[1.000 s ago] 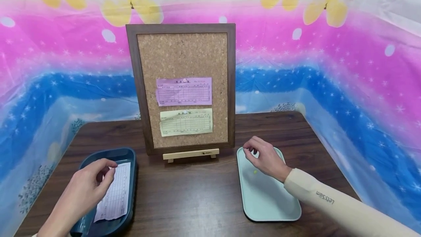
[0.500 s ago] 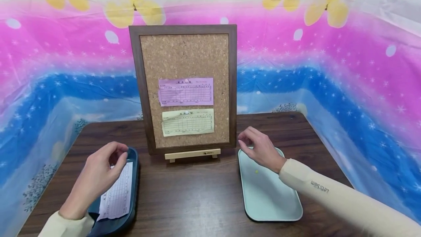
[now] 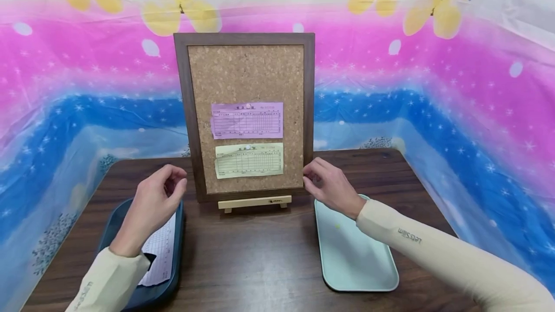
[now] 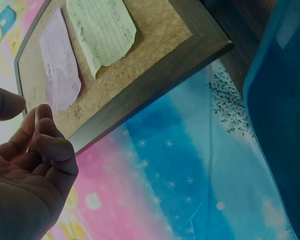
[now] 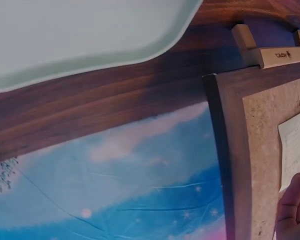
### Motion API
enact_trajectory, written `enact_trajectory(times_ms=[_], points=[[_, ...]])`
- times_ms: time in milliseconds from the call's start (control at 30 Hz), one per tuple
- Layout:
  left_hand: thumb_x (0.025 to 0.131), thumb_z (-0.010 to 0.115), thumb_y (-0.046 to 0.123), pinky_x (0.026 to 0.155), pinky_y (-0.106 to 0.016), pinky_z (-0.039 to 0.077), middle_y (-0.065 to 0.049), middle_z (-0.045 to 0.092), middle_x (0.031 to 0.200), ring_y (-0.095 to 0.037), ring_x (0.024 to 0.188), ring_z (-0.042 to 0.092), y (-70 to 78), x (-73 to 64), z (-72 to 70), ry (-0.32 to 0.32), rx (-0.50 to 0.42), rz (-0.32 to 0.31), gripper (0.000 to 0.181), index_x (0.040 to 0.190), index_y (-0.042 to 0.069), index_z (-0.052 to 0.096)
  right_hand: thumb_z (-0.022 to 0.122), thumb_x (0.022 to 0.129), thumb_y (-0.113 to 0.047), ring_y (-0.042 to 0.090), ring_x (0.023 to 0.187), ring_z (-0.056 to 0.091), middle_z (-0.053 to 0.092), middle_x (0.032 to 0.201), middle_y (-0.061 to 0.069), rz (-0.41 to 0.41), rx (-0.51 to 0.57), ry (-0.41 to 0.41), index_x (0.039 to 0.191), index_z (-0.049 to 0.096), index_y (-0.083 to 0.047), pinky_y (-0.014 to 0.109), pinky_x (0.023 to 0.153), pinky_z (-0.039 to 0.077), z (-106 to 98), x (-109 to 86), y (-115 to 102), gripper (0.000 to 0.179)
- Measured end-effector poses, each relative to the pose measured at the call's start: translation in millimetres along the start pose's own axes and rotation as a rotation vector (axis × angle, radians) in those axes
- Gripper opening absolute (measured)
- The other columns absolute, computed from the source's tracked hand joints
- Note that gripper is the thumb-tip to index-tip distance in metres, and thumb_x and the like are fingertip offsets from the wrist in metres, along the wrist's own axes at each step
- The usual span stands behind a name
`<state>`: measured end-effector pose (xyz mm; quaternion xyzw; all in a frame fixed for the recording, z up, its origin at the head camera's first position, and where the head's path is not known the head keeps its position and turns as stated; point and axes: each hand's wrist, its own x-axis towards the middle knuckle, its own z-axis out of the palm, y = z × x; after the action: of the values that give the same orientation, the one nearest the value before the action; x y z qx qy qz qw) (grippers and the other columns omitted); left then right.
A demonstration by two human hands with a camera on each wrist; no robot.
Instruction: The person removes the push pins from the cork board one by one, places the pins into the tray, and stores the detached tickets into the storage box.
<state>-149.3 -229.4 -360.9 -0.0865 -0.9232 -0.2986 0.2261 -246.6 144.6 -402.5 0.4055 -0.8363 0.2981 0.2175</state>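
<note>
A framed cork board [image 3: 244, 73] stands on a small wooden easel [image 3: 256, 202]. Pinned to it are a purple form slip [image 3: 247, 126] and, below, a pale yellow slip [image 3: 249, 165], each by a whitish pushpin at its top. My left hand [image 3: 149, 206] is just left of the frame, fingers loosely bent and thumb apart; nothing shows between them in the left wrist view. My right hand [image 3: 333, 188] overlaps the frame's lower right side in the head view, fingers loosely curled. Only part of its fingers [image 5: 293, 202] shows in the right wrist view.
A dark blue tray [image 3: 177, 264] at left holds a printed white slip [image 3: 160, 254], partly behind my left arm. At right lies a pale green tray [image 3: 360, 268] with a tiny yellow-green piece [image 3: 337, 226]. A patterned cloth [image 3: 433, 66] surrounds the brown table [image 3: 251, 259].
My left hand has moved up and right, away from over the blue tray toward the board. My right hand has moved up and left from the green tray to the frame's side.
</note>
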Motion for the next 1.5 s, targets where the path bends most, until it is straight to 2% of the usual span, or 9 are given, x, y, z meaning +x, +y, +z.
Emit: enact_trajectory(times_ms=[133,267,500,867,1100,1300,1500], points=[[0.092,0.06,0.01,0.059,-0.033,0.043,-0.004,0.054,0.08,-0.017,0.066,0.047,1.1,9.2,4.8,0.011,-0.009,-0.015,0.013,0.104,0.005,0.059,0.063,0.087,-0.007,0.004,0.071,0.05,0.052,0.088,-0.006,-0.005,-0.011,-0.037,0.095,0.061,-0.013,0.022,0.059,0.044,1,8.1,-4,0.01],[0.093,0.059,0.012,0.06,-0.034,0.043,-0.005,0.055,0.082,-0.018,0.068,0.048,3.2,18.8,8.3,0.019,-0.031,-0.023,0.015,0.105,0.004,0.058,0.062,0.087,-0.005,0.009,0.07,0.051,0.052,0.088,-0.005,-0.013,-0.022,-0.038,0.094,0.062,-0.01,0.022,0.059,0.044,3,16.8,-6,0.009],[0.094,0.057,0.015,0.062,-0.035,0.042,-0.007,0.056,0.084,-0.019,0.07,0.048,8.6,36.1,13.0,0.042,-0.069,-0.032,0.016,0.105,0.003,0.057,0.063,0.086,-0.005,0.013,0.077,0.057,0.054,0.091,-0.002,-0.003,-0.034,-0.041,0.094,0.06,-0.009,0.027,0.067,0.049,8,31.3,-9,0.009],[0.094,0.056,0.014,0.06,-0.035,0.041,-0.01,0.055,0.086,-0.022,0.07,0.047,10.3,63.5,27.3,0.118,-0.079,-0.043,0.018,0.107,0.001,0.058,0.064,0.087,-0.006,0.011,0.079,0.056,0.057,0.089,0.0,-0.024,-0.057,0.007,0.094,0.062,-0.006,0.025,0.069,0.048,12,58.5,-13,0.007],[0.094,0.056,0.015,0.059,-0.036,0.039,-0.01,0.056,0.085,-0.022,0.068,0.048,9.2,74.7,31.8,0.122,-0.103,-0.035,0.019,0.106,0.001,0.058,0.064,0.086,-0.006,0.011,0.079,0.056,0.057,0.09,0.0,-0.031,-0.082,0.017,0.094,0.062,-0.006,0.026,0.068,0.048,11,69.1,-14,0.008],[0.095,0.056,0.015,0.06,-0.037,0.04,-0.01,0.055,0.087,-0.022,0.07,0.049,7.2,82.2,30.6,0.108,-0.084,-0.038,0.019,0.107,0.0,0.057,0.062,0.087,-0.007,0.015,0.08,0.058,0.058,0.092,0.004,-0.032,-0.082,0.019,0.096,0.062,-0.005,0.027,0.069,0.048,10,81.9,-15,0.009],[0.094,0.056,0.015,0.064,-0.037,0.04,-0.012,0.058,0.087,-0.023,0.071,0.051,6.8,92.4,33.9,0.138,-0.062,-0.025,0.023,0.109,-0.002,0.058,0.061,0.087,-0.006,0.015,0.081,0.059,0.058,0.092,0.005,-0.055,-0.096,-0.005,0.095,0.061,-0.006,0.027,0.07,0.048,10,99.9,-14,0.008]])
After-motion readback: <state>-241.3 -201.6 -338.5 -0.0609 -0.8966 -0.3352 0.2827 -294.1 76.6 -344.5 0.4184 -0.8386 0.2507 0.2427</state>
